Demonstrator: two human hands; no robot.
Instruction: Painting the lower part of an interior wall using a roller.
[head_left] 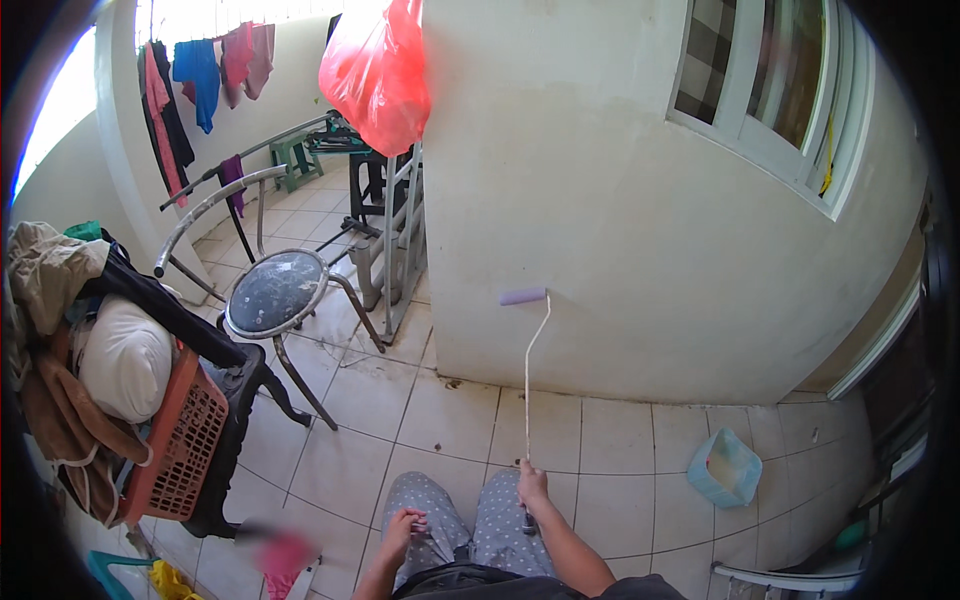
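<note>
My right hand [533, 486] is wrapped round the handle of a paint roller [528, 380], in front of my right knee. The long, bent white rod reaches forward from it, and the pale purple roller sleeve [523, 296] lies against the lower part of the off-white wall [600, 220]. Over my left thigh, my left hand [404, 527] is curled closed, apart from the roller; whatever is inside its fingers, if anything, is too small to make out. On the floor to the right stands a light blue plastic tub [725, 468], with pale residue inside.
A round metal-framed chair [276, 290] stands at left. Nearer, a dark table [240, 400] bears an orange basket [183, 450] heaped with cloths. A red plastic bag [378, 80] hangs by the wall corner, above a grey metal frame [395, 240]. A window [760, 90] is upper right.
</note>
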